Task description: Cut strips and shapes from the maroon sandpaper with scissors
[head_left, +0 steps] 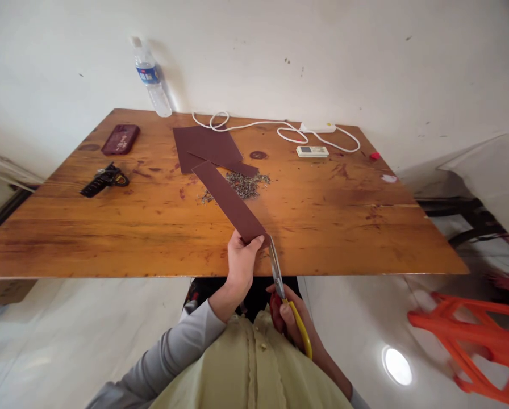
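Observation:
My left hand (241, 260) pinches the near end of a long dark maroon strip (229, 199), perhaps sandpaper or card. The strip slants up and left over the wooden table (343, 238). In my right hand (299, 318) is a pair of scissors (276, 267) with yellow and red handles. Their blades point up, with the tips at the strip's near right corner. A pile of small dark shreds (248, 184) lies just beyond the strip. Behind it rest a maroon sheet (203, 145) and a narrower maroon piece (242, 168).
A plastic bottle (152, 85) stands by the wall. At the left are a dark red phone-like case (121, 140) and a black object (105, 180). A white cable with a power strip (318, 128) and a remote control (312, 151) lie at the back. An orange stool (471, 329) is right.

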`<state>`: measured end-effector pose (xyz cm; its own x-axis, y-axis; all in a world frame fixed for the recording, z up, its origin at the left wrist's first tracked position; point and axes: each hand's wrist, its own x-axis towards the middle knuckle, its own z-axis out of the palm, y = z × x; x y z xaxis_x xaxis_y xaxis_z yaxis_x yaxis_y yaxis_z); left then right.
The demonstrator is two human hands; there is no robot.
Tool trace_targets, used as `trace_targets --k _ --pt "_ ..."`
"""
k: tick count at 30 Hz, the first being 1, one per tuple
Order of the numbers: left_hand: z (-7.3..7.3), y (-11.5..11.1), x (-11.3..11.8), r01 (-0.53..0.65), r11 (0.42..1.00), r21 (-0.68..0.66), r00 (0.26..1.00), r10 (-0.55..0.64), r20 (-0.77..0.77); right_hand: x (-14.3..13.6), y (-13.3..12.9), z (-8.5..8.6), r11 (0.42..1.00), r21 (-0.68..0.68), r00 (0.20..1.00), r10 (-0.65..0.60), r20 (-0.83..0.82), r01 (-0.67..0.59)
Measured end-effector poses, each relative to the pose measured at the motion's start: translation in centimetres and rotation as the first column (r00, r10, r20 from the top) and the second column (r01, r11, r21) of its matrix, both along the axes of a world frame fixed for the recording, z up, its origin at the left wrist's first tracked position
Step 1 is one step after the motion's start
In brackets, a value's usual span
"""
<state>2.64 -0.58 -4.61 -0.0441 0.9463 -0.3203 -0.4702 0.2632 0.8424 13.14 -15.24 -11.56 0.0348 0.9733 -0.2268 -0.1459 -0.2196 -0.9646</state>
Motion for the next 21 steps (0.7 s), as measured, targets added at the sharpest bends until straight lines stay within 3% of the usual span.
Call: trace_targets --k 5,11,21 --pt "0.0 -0.2 0.1 -0.029 1.0 0.011 0.999 0.029 -0.033 -0.2 0.3 0.2 1.0 0.023 1.0 -0.009 -0.013 0.01" --pt "0.3 -0.1 0.0 0.001 1.0 -0.001 1.0 -0.001 -0.004 -0.9 0.6 0.9 0.998 -0.061 0.997 -0.033 -0.066 0.029" --pt "-0.2 0.2 -0.1 -0.004 0.999 -0.036 1.0 0.005 0.014 -1.9 0.7 0.2 0.986 -0.07 0.986 -0.155 -0.063 0.151"
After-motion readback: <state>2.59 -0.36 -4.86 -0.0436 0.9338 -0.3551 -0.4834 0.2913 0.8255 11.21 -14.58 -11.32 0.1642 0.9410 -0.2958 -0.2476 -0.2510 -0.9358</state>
